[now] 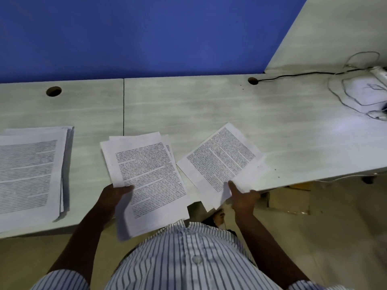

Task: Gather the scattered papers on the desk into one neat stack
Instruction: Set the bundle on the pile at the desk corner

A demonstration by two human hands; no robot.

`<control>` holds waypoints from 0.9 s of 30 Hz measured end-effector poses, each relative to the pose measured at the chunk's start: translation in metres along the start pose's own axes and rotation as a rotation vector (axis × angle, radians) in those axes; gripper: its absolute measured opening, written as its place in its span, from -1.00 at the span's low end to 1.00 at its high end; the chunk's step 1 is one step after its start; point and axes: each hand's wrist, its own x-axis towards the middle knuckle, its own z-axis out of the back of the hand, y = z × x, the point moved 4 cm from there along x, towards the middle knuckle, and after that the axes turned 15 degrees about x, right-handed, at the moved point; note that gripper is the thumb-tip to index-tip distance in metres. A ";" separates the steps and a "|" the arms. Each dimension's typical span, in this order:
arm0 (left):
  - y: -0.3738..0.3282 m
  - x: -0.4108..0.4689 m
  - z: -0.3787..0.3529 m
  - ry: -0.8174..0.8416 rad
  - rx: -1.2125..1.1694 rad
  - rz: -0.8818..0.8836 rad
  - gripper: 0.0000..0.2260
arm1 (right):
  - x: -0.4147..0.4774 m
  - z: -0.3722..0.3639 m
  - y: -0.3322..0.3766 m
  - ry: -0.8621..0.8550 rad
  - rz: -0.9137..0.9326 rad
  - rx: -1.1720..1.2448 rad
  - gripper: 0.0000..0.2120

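Observation:
My left hand [117,194] grips a small sheaf of printed papers [146,176] by its left edge, thumb on top; the sheaf hangs over the near edge of the pale desk [209,109]. My right hand [243,198] pinches the near corner of a few tilted printed sheets [219,162], which lie on the desk just right of the sheaf and reach past its front edge. A larger stack of printed papers [31,172] lies flat on the desk at the far left, its edges slightly fanned.
A blue partition [146,34] backs the desk. Two cable holes [53,91] pierce the desktop. At the far right lie a white power strip [380,74], tangled cables [345,97] and a loose sheet [362,91]. A second desk surface angles off behind them.

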 end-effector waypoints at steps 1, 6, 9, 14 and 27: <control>-0.003 0.001 -0.002 -0.010 0.007 -0.006 -0.86 | 0.005 -0.004 -0.008 0.028 -0.051 0.060 0.02; -0.015 0.010 -0.008 0.000 0.042 -0.024 -0.80 | 0.037 -0.002 -0.058 0.032 -0.142 0.052 0.27; -0.015 0.012 -0.009 0.016 0.044 -0.030 -0.77 | 0.039 -0.002 -0.077 0.017 -0.217 0.078 0.33; -0.009 0.013 -0.005 0.039 0.031 -0.022 -0.78 | -0.006 -0.017 -0.046 0.062 -0.298 0.167 -0.48; -0.015 0.017 -0.009 0.021 -0.012 -0.018 -0.78 | 0.029 0.020 -0.007 0.185 -0.287 0.071 -0.69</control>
